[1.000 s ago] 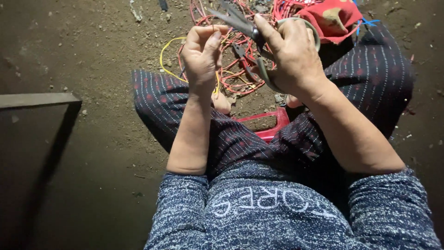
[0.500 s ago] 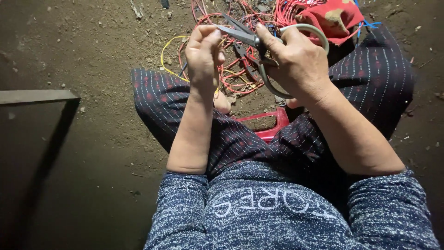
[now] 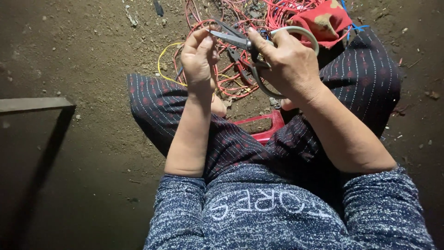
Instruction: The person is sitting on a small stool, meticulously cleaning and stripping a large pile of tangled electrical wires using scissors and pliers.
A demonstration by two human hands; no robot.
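1. Right hand (image 3: 289, 65) is closed through the pale loop handles of the scissors (image 3: 240, 41); blades are parted, tips pointing left toward the other hand; long axis runs roughly left-right, tilted slightly up at the tip end.
2. Left hand (image 3: 200, 58) is curled shut, fingertips pinched together just at the blade tips; it seems to hold a thin wire, but the wire itself is too small to make out between the fingers.
3. Both hands are close together, near touching at the blades; the left hand is the nearer one to the cutting point.
4. Directly beyond the hands, on the dirt floor (image 3: 83, 60), lies a tangle of red wires (image 3: 222, 78) with a yellow wire (image 3: 163, 58) looping out on its left.
5. Red cloth (image 3: 323, 21) sits past the right hand; a red plastic piece (image 3: 266, 129) lies between the knees; open floor on the left.
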